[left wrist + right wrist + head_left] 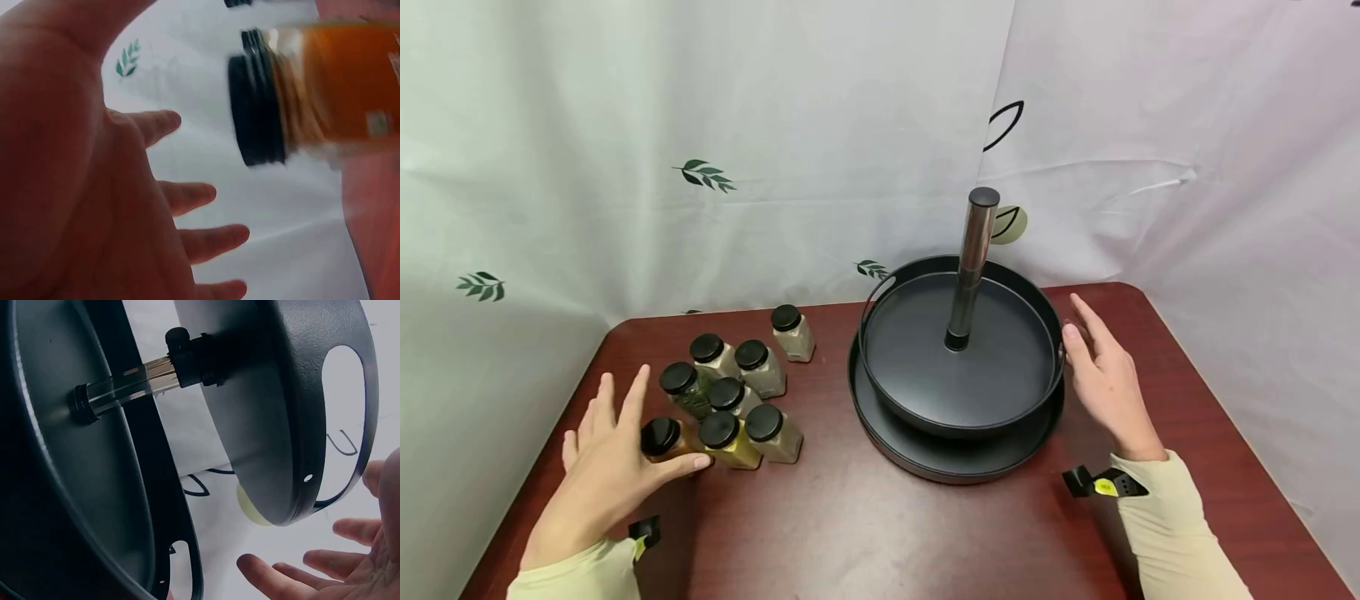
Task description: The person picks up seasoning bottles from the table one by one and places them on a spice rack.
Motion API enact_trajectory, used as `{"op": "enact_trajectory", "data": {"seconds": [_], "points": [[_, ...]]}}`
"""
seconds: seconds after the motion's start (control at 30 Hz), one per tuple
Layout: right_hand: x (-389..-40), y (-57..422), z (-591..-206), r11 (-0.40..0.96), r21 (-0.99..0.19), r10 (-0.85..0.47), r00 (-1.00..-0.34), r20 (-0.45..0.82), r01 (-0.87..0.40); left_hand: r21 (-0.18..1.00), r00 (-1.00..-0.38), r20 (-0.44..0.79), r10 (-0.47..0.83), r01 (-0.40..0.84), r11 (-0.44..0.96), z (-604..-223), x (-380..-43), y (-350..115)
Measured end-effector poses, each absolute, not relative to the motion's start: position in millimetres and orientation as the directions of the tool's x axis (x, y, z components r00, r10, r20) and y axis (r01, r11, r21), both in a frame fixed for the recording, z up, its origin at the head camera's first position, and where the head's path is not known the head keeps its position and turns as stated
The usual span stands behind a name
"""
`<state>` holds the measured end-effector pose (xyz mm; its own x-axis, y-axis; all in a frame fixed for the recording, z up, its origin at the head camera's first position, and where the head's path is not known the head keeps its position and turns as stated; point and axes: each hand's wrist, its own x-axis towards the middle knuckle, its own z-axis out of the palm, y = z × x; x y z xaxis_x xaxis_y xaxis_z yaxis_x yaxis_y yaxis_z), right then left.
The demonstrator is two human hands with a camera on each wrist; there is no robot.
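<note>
Our left hand (604, 477), spread and empty, flanked the black-capped, orange-filled clear jar (668, 438) near the left edge of the red-brown tabletop (850, 537), likely light, breakable, best gripped mid-body. Our right hand (1108, 385), fingers extended, adjoined the round black two-tier tray (913, 362) near the back edge.

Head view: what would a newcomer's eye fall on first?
Likely the black two-tier tray with its tall post, right of center on the reddish table. Next come eight black-lidded jars at left, by the left hand; the right hand is beside the tray.
</note>
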<state>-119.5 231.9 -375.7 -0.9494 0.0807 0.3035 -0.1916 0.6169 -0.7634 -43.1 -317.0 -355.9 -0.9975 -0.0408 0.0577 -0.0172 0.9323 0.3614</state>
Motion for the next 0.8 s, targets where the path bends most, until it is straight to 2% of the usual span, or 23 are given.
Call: {"op": "enact_trajectory", "data": {"seconds": [0.13, 0.37, 0.8], "points": [[-120.6, 230.8, -375.7, 0.607, -0.767, 0.067, -0.948, 0.31, -0.208, 0.355, -0.998, 0.063, -0.024, 0.0, 0.935, -360.7, -45.3, -325.2], [-122.1, 229.0, -376.2, 0.59, -0.776, 0.04, -0.951, 0.306, -0.225, 0.397, -1.0, 0.0, 0.024, 0.022, 0.918, -370.8, -45.4, -330.5], [-125.0, 225.5, -378.6, 0.577, -0.781, 0.046, -0.945, 0.323, -0.239, 0.437, -0.997, 0.077, 0.007, 0.04, 0.899, -388.0, -42.3, -328.6]]}}
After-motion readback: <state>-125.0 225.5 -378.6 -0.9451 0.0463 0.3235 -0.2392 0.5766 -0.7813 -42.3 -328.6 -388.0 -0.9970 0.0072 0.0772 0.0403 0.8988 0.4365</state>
